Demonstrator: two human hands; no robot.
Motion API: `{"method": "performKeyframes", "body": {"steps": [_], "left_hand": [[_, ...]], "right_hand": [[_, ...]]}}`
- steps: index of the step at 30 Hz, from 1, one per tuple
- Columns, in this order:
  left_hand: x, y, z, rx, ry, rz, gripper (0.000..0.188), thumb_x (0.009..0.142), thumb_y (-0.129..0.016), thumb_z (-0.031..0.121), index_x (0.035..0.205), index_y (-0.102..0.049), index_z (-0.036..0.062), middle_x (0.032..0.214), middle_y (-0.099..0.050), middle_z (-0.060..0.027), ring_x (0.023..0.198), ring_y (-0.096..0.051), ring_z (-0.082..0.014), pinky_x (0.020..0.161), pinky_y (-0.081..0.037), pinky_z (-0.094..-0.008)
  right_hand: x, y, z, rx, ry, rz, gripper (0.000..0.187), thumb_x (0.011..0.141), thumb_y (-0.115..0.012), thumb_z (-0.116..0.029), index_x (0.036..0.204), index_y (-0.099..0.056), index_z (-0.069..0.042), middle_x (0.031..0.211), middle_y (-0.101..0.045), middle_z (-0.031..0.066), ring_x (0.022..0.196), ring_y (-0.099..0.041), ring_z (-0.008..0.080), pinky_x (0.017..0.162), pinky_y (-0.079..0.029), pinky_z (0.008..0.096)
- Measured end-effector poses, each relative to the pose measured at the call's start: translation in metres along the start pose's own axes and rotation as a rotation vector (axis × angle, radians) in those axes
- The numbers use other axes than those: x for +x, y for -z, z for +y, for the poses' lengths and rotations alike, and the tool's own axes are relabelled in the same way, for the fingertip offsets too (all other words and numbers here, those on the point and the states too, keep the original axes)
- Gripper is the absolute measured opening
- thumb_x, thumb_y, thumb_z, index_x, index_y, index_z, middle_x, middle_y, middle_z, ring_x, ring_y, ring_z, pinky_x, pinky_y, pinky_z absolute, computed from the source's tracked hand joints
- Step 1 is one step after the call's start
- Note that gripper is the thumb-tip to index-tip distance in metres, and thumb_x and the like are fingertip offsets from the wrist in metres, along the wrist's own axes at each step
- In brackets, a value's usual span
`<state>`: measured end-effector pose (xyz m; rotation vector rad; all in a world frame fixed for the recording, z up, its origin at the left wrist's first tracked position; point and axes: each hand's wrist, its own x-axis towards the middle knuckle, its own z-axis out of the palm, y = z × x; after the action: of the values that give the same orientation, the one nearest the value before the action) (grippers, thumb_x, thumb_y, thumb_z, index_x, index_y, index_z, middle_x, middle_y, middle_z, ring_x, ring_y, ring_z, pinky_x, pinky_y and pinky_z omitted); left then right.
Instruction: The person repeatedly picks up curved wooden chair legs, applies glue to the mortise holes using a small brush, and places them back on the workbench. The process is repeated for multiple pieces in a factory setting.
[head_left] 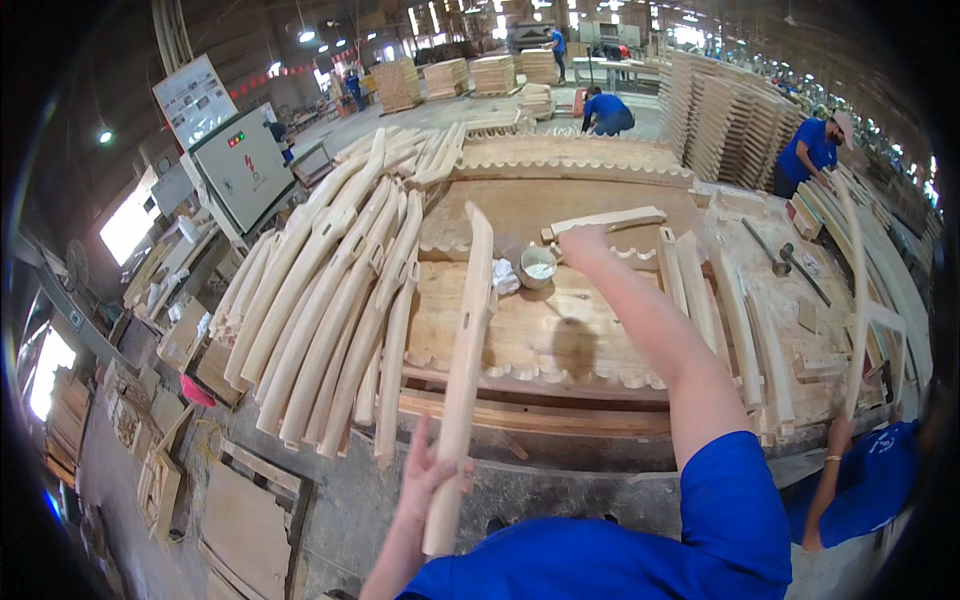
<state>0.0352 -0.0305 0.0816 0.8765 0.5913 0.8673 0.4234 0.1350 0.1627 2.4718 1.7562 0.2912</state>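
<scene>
We have the left hand (pixel 440 470) wrapped around the lower part of a long wooden piece (pixel 469 360), at the bottom centre of the frame. The piece stands at a slant from the grip, most of its length running up past the hand to a bent tip at the frame's middle, with a short end below. A slot shows partway up. Our right hand (pixel 583 242) is just above centre, beside a cup (pixel 529 282) with something white in it; we cannot tell whether its fingers are closed on anything. A shorter wooden piece (pixel 612 219) lies just beyond that hand, and crumpled white material (pixel 505 276) sits left of the cup.

A scalloped edge (pixel 560 378) runs across the near side of the boards (pixel 615 335), low in the centre. The held piece crosses it, its lower end over the grey floor (pixel 575 490). At left, the heaped curved pieces (pixel 330 300) leave us a narrow gap; upright lengths (pixel 735 320) bound the right.

In the upper left, a notice board (pixel 197 100) carries pictures and print too small for us to read, and a grey cabinet (pixel 240 165) bears a red lightning mark.
</scene>
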Motion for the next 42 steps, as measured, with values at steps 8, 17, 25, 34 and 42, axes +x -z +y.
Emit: {"method": "performKeyframes", "body": {"steps": [8, 17, 25, 34, 42], "left_hand": [[0.018, 0.062, -0.078, -0.537, 0.254, -0.107, 0.068, 0.079, -0.062, 0.026, 0.137, -0.029, 0.0130, 0.109, -0.048, -0.0110, 0.058, -0.046, -0.0129, 0.049, -0.040, -0.0245], [0.027, 0.070, -0.073, -0.436, 0.420, -0.145, 0.041, 0.085, -0.056, 0.032, 0.116, -0.038, 0.0120, 0.072, -0.047, -0.0064, 0.047, -0.043, -0.0142, 0.046, -0.039, -0.0282], [0.027, 0.056, -0.071, -0.123, 0.415, -0.040, 0.040, 0.086, -0.055, 0.036, 0.115, -0.037, 0.0167, 0.076, -0.051, -0.0068, 0.050, -0.049, -0.0166, 0.051, -0.042, -0.0312], [0.030, 0.065, -0.092, 0.107, 0.433, 0.144, 0.041, 0.095, -0.042, 0.041, 0.129, -0.035, 0.0187, 0.071, -0.050, -0.0063, 0.049, -0.049, -0.0157, 0.045, -0.042, -0.0267], [0.031, 0.056, -0.092, 0.085, 0.429, 0.154, 0.034, 0.093, -0.048, 0.040, 0.111, -0.043, 0.0120, 0.066, -0.050, -0.0037, 0.046, -0.050, -0.0132, 0.041, -0.043, -0.0259]], "right_hand": [[0.016, -0.010, -0.030, -0.224, 0.093, 0.027, 0.021, 0.084, -0.054, -0.020, 0.098, -0.069, -0.017, 0.100, -0.067, 0.0037, 0.100, -0.059, 0.0214, 0.084, -0.035, 0.0437], [0.004, -0.064, -0.022, 0.110, -0.175, 0.037, 0.021, 0.085, -0.053, -0.022, 0.097, -0.066, -0.012, 0.099, -0.066, 0.0075, 0.094, -0.060, 0.0274, 0.083, -0.043, 0.0491], [-0.013, -0.146, -0.010, 0.863, -0.310, 0.212, 0.020, 0.082, -0.054, -0.021, 0.089, -0.062, -0.004, 0.090, -0.064, 0.0188, 0.086, -0.061, 0.0343, 0.075, -0.048, 0.0411], [-0.023, -0.138, -0.019, 0.904, -0.281, 0.281, 0.020, 0.083, -0.055, -0.023, 0.088, -0.061, -0.005, 0.085, -0.064, 0.0167, 0.084, -0.060, 0.0347, 0.074, -0.047, 0.0434], [-0.021, -0.125, -0.012, 0.638, -0.224, 0.383, 0.014, 0.082, -0.058, -0.021, 0.090, -0.060, -0.010, 0.087, -0.064, 0.0118, 0.085, -0.061, 0.0302, 0.072, -0.048, 0.0434]]}}
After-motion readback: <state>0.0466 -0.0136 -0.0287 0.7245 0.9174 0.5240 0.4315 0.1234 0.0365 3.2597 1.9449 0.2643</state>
